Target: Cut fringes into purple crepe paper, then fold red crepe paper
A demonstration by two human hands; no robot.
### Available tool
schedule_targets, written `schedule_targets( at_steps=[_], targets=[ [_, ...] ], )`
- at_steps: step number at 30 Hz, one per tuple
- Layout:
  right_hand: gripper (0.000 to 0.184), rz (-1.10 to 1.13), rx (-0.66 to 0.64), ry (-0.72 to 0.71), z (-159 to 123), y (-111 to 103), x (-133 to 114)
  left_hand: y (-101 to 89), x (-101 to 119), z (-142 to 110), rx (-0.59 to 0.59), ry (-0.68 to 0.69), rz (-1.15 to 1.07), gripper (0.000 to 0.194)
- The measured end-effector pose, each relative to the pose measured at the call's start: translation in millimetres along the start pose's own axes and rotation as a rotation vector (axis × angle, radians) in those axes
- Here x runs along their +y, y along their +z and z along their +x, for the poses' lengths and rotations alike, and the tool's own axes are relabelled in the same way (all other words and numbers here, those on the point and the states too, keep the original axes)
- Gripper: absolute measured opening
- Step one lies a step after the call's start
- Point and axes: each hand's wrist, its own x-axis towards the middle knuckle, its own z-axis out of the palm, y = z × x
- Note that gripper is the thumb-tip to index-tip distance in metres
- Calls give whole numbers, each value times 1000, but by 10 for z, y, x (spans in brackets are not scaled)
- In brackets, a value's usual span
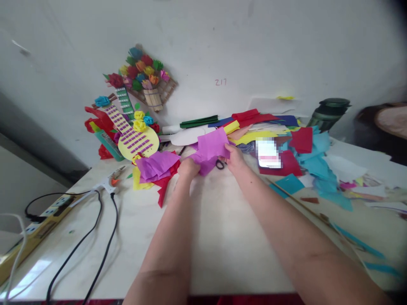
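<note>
Both arms reach forward over the white table. My right hand (235, 159) pinches the right edge of a purple sheet of crepe paper (213, 143), thumb on top. Curled over the lower left part of this purple paper is my left hand (188, 168), its fingertips partly hidden. Between the hands, a dark scissors handle (219, 164) shows just below the sheet; the blades are out of sight. Left of my left hand lies a crumpled purple crepe pile (157, 165), with red paper (163, 190) and yellow paper (139, 180) under it.
A guitar-shaped craft (138, 143) with paper flowers leans at the back left. Nearer are a glue gun (108, 184), its cord and a power strip (47, 218). To the right lie a lit phone (269, 153), blue paper scraps (318, 156) and a thin stick (295, 201); a dark green bottle (329, 114) stands behind.
</note>
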Motion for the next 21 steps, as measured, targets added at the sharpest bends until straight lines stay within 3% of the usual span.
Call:
schedule_targets(
  at_steps=[4,7,11,15,18,21],
  targets=[
    [8,83,10,-31,4,-28,-88,26,58,-6,267,104,-130,9],
    [9,120,9,-19,11,-38,-118,72,69,31,360,126,-389,8],
    [7,116,-18,30,10,-16,-81,167,52,94,275,57,-873,44],
    [5,93,-53,75,-6,1,-16,229,-11,125,98,116,-1244,79],
    [7,51,-67,94,-25,2,24,243,-64,136,54,181,-1351,78],
    [6,-3,-55,109,-50,11,55,254,-95,151,26,196,-1367,59]
  ],
)
